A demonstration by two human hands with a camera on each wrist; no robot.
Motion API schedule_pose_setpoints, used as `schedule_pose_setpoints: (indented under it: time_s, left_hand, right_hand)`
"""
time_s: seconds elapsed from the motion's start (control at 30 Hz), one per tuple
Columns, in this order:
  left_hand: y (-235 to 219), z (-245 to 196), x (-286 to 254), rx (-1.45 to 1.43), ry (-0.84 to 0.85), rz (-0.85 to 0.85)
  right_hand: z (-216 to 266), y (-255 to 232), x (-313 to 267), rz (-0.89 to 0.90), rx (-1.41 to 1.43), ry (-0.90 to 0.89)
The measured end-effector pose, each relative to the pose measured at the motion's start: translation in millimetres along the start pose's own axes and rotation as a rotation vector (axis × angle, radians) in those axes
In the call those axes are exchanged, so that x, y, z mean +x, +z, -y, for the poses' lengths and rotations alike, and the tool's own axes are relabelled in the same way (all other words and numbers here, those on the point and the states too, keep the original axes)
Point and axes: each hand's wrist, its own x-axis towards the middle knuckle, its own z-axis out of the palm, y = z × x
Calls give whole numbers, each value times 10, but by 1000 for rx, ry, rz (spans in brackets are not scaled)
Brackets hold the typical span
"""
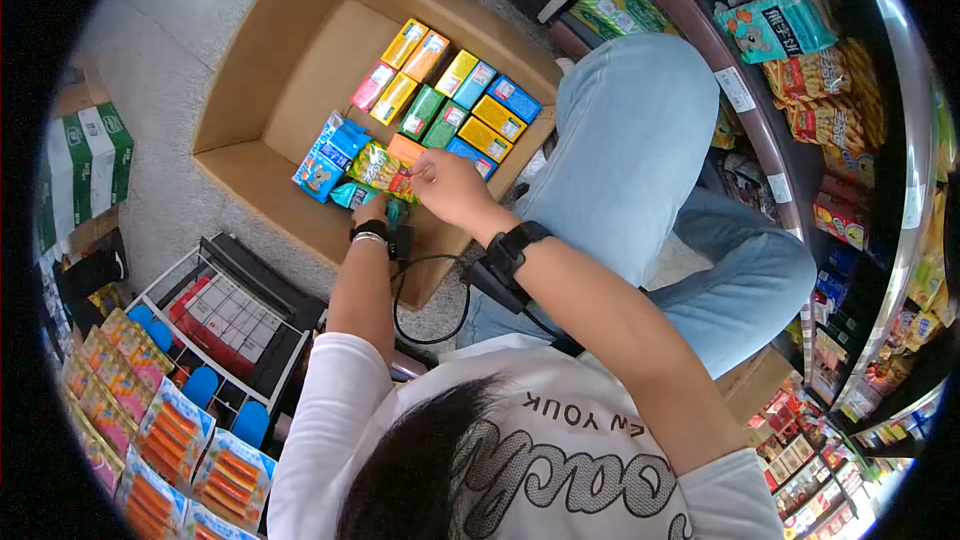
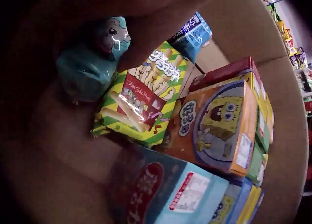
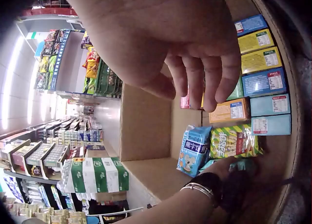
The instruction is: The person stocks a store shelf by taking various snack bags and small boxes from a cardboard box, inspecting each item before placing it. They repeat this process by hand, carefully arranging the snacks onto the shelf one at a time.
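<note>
Inside a cardboard box, my left hand [image 1: 372, 208] grips a teal snack bag [image 2: 87, 72], partly covered by the fingers. A green-and-yellow snack bag [image 1: 378, 168] lies beside it, with a blue snack bag [image 1: 330, 156] at its other side. My right hand [image 1: 455, 188] is above the orange box [image 1: 405, 149] and the green-and-yellow bag. In the right wrist view, the right hand [image 3: 165, 48] hangs over the contents with fingers loosely bent and nothing held. Small yellow, green, blue and red boxes [image 1: 498, 118] stand in rows.
The cardboard box's wall [image 1: 245, 90] surrounds the goods, close to the person's bent leg [image 1: 630, 140]. Snack shelves stand at the right. A rack [image 1: 300, 315] and sausage packs [image 1: 175, 440] are at the lower left; a green-and-white carton [image 1: 92, 165] is farther left. A cable [image 1: 397, 310] loops near the wrists.
</note>
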Motion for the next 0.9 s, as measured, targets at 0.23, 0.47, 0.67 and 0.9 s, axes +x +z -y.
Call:
schedule_pose_setpoints:
  time_s: [0.23,0.47,0.67,0.9]
  left_hand:
    - [-485,-831,-1579,-335,43,49]
    - [-633,-985,-2022,-797,20,-33]
    - [-972,-1448,-3079,-1076,348,23]
    - [-1188,-2004,-4162,-687,768,-257]
  right_hand:
    - [-73,-16,0,-41,103,-74]
    - [180,-267,-333,-26,207,-227]
    - [367,-575,-651,-69,230,-358]
    - [657,-766,-1011,39,294,-457]
